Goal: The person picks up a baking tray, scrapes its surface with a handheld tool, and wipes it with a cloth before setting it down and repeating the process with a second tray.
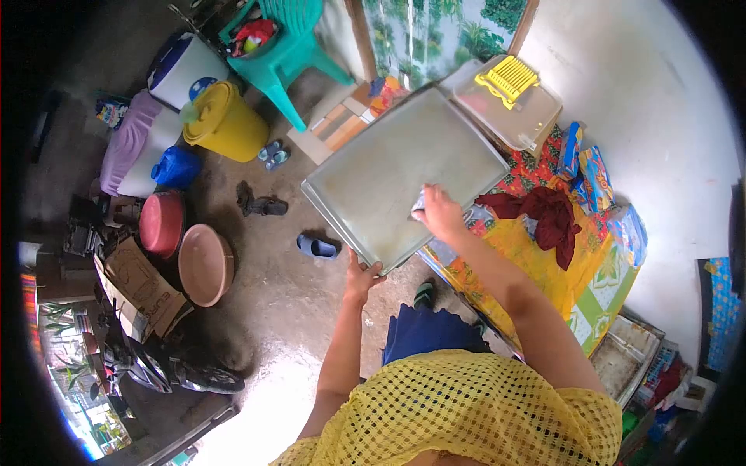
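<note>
A large grey metal baking tray is held out in front of me, tilted, with its far end close to a plastic box lid. My left hand grips the tray's near corner, thumb on the upper side and fingers beneath. Over the right part of the tray, my right hand is closed around a small whitish crumpled cloth, pressing it to the flat surface. Most of that cloth is hidden by the fingers. A dark red cloth lies on the table, right of my right hand.
On the right stands a table with a yellow cover. Behind it, a yellow plastic rack rests on a translucent box. At left are a green chair, a yellow bucket, a pink basin and a slipper.
</note>
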Tool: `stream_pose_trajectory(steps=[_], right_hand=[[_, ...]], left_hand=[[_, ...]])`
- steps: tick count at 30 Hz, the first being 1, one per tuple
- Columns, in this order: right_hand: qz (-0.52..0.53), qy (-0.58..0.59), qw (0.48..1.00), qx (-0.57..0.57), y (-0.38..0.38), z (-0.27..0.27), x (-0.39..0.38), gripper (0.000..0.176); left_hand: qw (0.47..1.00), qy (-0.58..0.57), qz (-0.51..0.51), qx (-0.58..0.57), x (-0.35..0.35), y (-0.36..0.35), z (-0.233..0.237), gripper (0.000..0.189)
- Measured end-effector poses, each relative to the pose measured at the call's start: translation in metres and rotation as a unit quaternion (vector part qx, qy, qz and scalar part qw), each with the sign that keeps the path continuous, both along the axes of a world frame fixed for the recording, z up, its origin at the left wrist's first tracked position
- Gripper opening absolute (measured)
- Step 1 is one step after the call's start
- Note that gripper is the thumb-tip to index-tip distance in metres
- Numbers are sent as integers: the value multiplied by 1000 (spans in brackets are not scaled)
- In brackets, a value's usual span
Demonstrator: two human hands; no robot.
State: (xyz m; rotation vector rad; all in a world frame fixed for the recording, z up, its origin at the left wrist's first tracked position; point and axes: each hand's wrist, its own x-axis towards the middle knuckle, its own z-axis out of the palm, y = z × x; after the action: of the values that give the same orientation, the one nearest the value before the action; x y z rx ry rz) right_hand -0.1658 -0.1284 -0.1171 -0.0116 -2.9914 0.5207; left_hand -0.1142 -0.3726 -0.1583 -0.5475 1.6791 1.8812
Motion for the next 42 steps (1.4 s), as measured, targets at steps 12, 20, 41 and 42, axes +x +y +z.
stream_pose_trajectory(steps=[12,20,41,42], right_hand=[[-43,6,997,-62,-91,-47,23,64],[-238,62,947,-207,8,-24,-6,65],[-92,-111,976,-163,74,-30,122,50],[-118,-151,971,-144,82,-23,123,48]], left_hand=[[958,-45,1,284,33,-17,-11,88],[962,-43,-2,271,61,-14,9,89],[995,-5,100,-7,23,-31,-7,69],[996,0,94,1,16,-25,-3,68]])
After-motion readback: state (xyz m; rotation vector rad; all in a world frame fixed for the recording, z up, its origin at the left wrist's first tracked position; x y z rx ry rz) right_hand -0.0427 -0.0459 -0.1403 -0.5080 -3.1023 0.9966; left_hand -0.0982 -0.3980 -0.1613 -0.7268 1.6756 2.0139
